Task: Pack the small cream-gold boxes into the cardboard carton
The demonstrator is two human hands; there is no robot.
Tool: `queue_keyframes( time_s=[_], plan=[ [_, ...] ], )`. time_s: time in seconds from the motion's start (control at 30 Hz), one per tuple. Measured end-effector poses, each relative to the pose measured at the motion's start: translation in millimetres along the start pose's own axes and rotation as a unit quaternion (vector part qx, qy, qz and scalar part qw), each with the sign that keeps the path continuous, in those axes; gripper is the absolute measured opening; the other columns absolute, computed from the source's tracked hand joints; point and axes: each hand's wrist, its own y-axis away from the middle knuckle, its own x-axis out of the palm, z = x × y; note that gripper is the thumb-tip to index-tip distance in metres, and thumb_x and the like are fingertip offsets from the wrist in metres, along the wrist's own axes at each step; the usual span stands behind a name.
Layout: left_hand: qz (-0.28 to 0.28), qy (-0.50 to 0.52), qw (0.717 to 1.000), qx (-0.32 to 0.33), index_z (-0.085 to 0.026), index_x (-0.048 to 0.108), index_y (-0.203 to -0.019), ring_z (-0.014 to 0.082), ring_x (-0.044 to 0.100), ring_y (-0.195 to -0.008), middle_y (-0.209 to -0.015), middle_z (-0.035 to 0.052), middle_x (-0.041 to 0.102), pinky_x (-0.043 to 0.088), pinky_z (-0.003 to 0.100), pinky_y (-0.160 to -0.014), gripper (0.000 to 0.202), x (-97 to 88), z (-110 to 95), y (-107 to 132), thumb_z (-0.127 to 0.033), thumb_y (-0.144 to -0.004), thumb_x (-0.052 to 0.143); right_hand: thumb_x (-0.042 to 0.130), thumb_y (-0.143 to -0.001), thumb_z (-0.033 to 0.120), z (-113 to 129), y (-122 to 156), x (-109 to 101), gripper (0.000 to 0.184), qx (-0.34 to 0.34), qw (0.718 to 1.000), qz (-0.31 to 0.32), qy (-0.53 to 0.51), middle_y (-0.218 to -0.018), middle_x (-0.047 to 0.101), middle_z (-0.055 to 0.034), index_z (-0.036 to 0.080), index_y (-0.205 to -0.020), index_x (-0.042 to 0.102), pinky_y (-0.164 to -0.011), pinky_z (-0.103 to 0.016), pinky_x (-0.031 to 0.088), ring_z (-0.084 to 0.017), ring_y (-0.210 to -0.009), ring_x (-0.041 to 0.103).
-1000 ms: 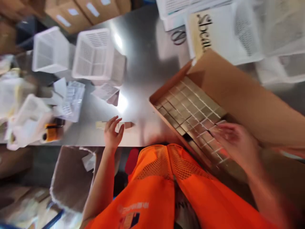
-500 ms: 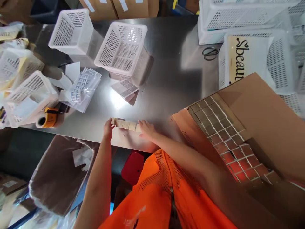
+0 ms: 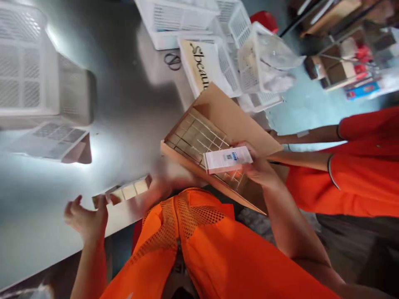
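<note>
My left hand (image 3: pixel 87 218) is at the table's front edge with its fingers apart, beside the left end of a row of small boxes (image 3: pixel 129 191) lying on the metal table. My right hand (image 3: pixel 260 168) grips a slim white box (image 3: pixel 229 159) with printed text and a square code on its face. It holds this over an open cardboard carton (image 3: pixel 241 118). Inside the carton, small boxes (image 3: pixel 193 135) stand packed in tight rows, partly hidden by the white box and my hand. A blurred patch covers the right end of the row on the table.
Another person in orange (image 3: pixel 358 166) stands at the right, arms reaching to the carton. White perforated baskets (image 3: pixel 218 66) and black scissors (image 3: pixel 172 61) are at the back. At left, a white basket (image 3: pixel 46 91) stands behind printed sheets (image 3: pixel 56 141).
My view has swung to the right. My right hand has left the row on the table and now holds a white box over the carton. My left hand has released the row's end.
</note>
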Motion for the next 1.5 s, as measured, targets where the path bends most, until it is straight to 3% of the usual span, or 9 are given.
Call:
queue_keyframes(
  time_s=[0.1, 0.2, 0.33, 0.5, 0.73, 0.87, 1.03, 1.2, 1.5],
  plan=[
    [-0.086, -0.044, 0.952, 0.289, -0.045, 0.026, -0.152, 0.0414, 0.025, -0.148, -0.163, 0.0012, 0.025, 0.023, 0.064, -0.12, 0.082, 7.7, -78, 29, -0.041, -0.083, 0.069, 0.083, -0.053, 0.075, -44, 16, -36, 0.067, 0.04, 0.993, -0.104, -0.03, -0.081, 0.063, -0.0013, 0.025, -0.088, 0.056, -0.048, -0.026, 0.045, -0.016, -0.064, 0.058],
    [0.046, -0.005, 0.836, 0.547, -0.021, 0.027, -0.155, 0.0417, 0.033, -0.145, -0.157, 0.0183, 0.036, 0.036, 0.06, -0.114, 0.081, 35.1, -165, 73, -0.033, -0.087, 0.068, 0.086, -0.054, 0.066, -88, 22, -35, 0.065, 0.097, 0.984, -0.13, -0.073, -0.081, 0.062, 0.001, 0.026, -0.091, 0.052, -0.047, -0.026, 0.048, -0.016, -0.063, 0.06],
    [0.182, -0.065, 0.719, 0.667, -0.01, 0.054, -0.132, 0.0343, 0.054, -0.126, -0.129, 0.0167, 0.064, 0.036, 0.054, -0.113, 0.045, 75.9, -222, 121, -0.031, -0.093, 0.06, 0.088, -0.059, 0.051, -133, 29, -18, 0.06, 0.088, 0.992, -0.051, -0.078, -0.089, 0.061, 0.0017, 0.026, -0.1, 0.052, -0.059, -0.028, 0.053, -0.017, -0.073, 0.063],
    [0.177, -0.048, 0.737, 0.65, -0.012, 0.063, -0.096, 0.027, 0.063, -0.09, -0.093, 0.0106, 0.069, 0.05, 0.045, -0.089, 0.013, 77.9, -208, 134, -0.021, -0.087, 0.067, 0.075, -0.074, 0.033, -155, 43, -10, 0.037, 0.014, 0.989, 0.062, 0.136, -0.096, 0.063, -0.0023, 0.024, -0.104, 0.055, -0.07, -0.03, 0.052, -0.019, -0.083, 0.064],
    [0.17, -0.053, 0.755, 0.631, -0.011, 0.062, -0.098, 0.0272, 0.061, -0.094, -0.095, 0.0113, 0.067, 0.049, 0.047, -0.097, 0.015, 76.5, -210, 142, -0.015, -0.085, 0.067, 0.062, -0.087, 0.027, -114, 35, 22, 0.038, 0.056, 0.865, 0.136, 0.48, -0.119, 0.062, -0.0141, 0.019, -0.123, 0.052, -0.074, -0.037, 0.048, -0.029, -0.089, 0.068],
    [0.164, -0.039, 0.77, 0.615, -0.009, 0.063, -0.1, 0.0275, 0.061, -0.097, -0.096, 0.0123, 0.067, 0.049, 0.049, -0.1, 0.017, 78.4, -207, 147, -0.012, -0.084, 0.067, 0.064, -0.09, 0.034, -110, 24, 33, 0.048, 0.06, 0.838, 0.148, 0.521, -0.121, 0.062, -0.0163, 0.018, -0.131, 0.047, -0.072, -0.036, 0.047, -0.031, -0.091, 0.069],
    [0.162, -0.023, 0.777, 0.607, -0.008, 0.062, -0.102, 0.0281, 0.06, -0.101, -0.1, 0.0135, 0.067, 0.049, 0.049, -0.102, 0.019, 79.8, -200, 148, -0.011, -0.084, 0.067, 0.068, -0.087, 0.05, -124, 14, 19, 0.054, 0.055, 0.879, 0.104, 0.463, -0.127, 0.062, -0.0101, 0.024, -0.13, 0.049, -0.076, -0.035, 0.049, -0.028, -0.101, 0.067],
    [0.156, -0.027, 0.774, 0.613, -0.011, 0.061, -0.099, 0.0272, 0.06, -0.096, -0.095, 0.0108, 0.066, 0.048, 0.049, -0.099, 0.015, 82.4, -204, 145, -0.011, -0.085, 0.066, 0.07, -0.085, 0.051, -132, 8, 26, 0.046, 0.067, 0.865, 0.081, 0.49, -0.118, 0.067, -0.0116, 0.02, -0.117, 0.057, -0.072, -0.036, 0.05, -0.027, -0.094, 0.068],
    [0.149, -0.029, 0.759, 0.633, -0.015, 0.059, -0.098, 0.0277, 0.059, -0.091, -0.092, 0.0092, 0.065, 0.048, 0.047, -0.09, 0.015, 82.9, -213, 140, -0.011, -0.085, 0.065, 0.059, -0.09, 0.037, -145, -41, -78, 0.052, 0.11, 0.844, -0.053, 0.523, -0.127, 0.066, -0.0152, 0.015, -0.136, 0.05, -0.093, -0.038, 0.049, -0.029, -0.116, 0.062]
  ],
)
